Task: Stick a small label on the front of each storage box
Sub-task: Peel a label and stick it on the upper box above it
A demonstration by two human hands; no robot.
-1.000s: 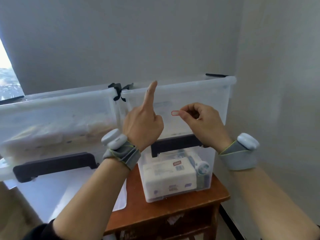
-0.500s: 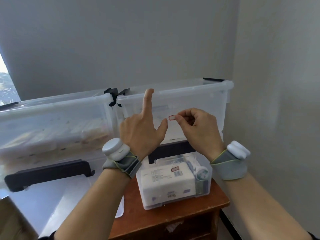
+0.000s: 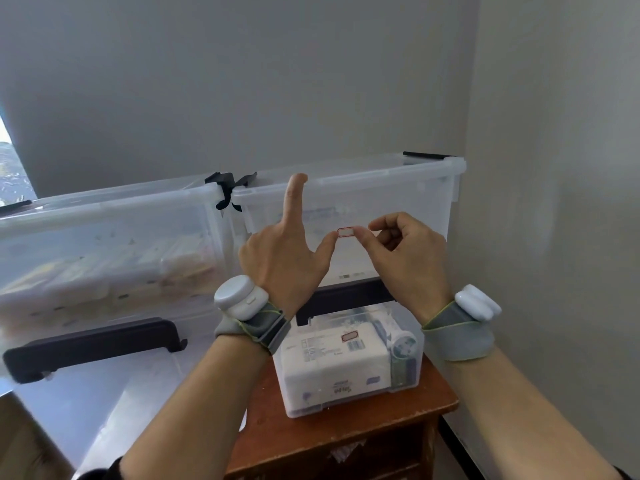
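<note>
A small white label with a red border (image 3: 345, 232) is pinched at its right end by my right hand (image 3: 403, 251), in front of the upper right clear storage box (image 3: 398, 199). My left hand (image 3: 287, 251) is raised beside it, index finger pointing up, thumb tip touching the label's left end. Below sits a smaller clear box (image 3: 412, 368) with a black handle (image 3: 346, 299); a red-bordered label (image 3: 349, 336) is stuck on its front. A large clear box (image 3: 104, 244) stands at the left with a black handle (image 3: 93, 344).
The small box rests on a brown wooden side table (image 3: 346, 434). A grey wall rises behind and close on the right. A window edge (image 3: 10, 171) shows at far left. Both wrists wear grey bands with white pods.
My left thumb has spread out and come to the label's left end. The label has stayed pinched in my right hand in front of the upper right box.
</note>
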